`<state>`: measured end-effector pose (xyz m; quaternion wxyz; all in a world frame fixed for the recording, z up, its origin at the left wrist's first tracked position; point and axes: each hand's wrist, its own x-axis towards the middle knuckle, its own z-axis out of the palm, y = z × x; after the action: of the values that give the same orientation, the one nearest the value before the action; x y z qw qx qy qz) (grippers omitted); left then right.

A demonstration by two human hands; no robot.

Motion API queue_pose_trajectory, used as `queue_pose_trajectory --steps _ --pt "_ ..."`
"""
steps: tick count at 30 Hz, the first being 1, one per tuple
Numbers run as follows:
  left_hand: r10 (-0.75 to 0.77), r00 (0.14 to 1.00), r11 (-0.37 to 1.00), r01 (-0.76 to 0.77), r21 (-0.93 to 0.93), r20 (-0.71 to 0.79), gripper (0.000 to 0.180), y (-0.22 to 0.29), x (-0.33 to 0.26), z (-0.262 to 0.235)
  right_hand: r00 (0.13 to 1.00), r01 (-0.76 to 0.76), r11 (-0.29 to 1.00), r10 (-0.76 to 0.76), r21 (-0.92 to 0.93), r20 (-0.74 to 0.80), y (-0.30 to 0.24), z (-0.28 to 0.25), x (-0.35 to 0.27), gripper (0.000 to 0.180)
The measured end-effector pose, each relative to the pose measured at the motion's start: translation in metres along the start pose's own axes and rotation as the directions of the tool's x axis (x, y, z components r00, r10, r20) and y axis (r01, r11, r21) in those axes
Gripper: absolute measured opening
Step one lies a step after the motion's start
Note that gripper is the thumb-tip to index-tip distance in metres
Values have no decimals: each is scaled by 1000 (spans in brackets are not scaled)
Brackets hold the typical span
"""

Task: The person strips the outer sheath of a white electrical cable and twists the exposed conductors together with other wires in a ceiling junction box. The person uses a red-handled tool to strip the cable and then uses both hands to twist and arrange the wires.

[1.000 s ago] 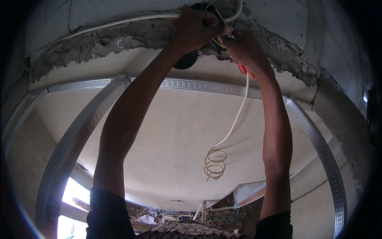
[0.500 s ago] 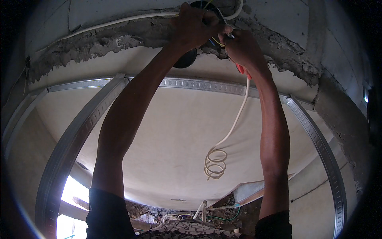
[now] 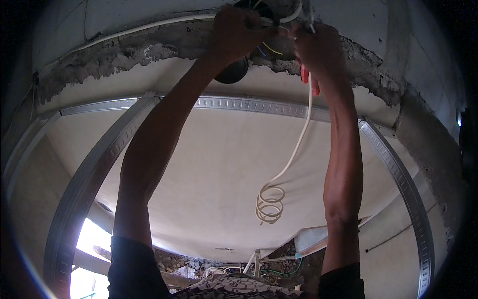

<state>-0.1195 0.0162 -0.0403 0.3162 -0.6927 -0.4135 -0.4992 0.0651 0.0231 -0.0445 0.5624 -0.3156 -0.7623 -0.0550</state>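
Note:
Both my arms are raised to the wall in front of me. My left hand [image 3: 234,34] is closed near a black round box [image 3: 256,7], its thumb and finger pinching what looks like a thin electrical wire. My right hand [image 3: 321,50] grips pliers with red handles [image 3: 304,74]; their metal end [image 3: 311,25] shows above the fist. A yellow wire [image 3: 272,49] and a blue wire [image 3: 261,51] stick out between the hands. Below my left hand is a second black round piece [image 3: 233,72]. A white cable [image 3: 294,154] hangs below my right hand, ending in loose coils.
A metal channel [image 3: 259,106] runs across the pale panel [image 3: 214,164], joined by a left metal stud [image 3: 99,164] and a right metal stud [image 3: 398,189]. Another white cable [image 3: 149,25] follows the rough plaster strip [image 3: 144,52]. Rubble [image 3: 199,264] lies below.
My right hand has moved right and away from my left hand, taking the pliers with it. The left hand has shifted slightly left. The yellow wire's end now shows between them.

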Motion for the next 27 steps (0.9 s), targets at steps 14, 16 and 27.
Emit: queue_pose_trajectory --steps 14,16,27 --pt "117 975 959 -161 -234 -190 20 -29 -15 -4 995 76 997 -77 19 68 -36 -7 -1 22" --pt "117 962 982 -149 -113 -245 21 -29 -14 1 961 272 954 -275 -126 -5 -19 -1 -2 22" --pt "-42 965 919 -65 -389 -260 17 -7 -5 7 967 254 923 -246 -289 66 2 17 -5 22"
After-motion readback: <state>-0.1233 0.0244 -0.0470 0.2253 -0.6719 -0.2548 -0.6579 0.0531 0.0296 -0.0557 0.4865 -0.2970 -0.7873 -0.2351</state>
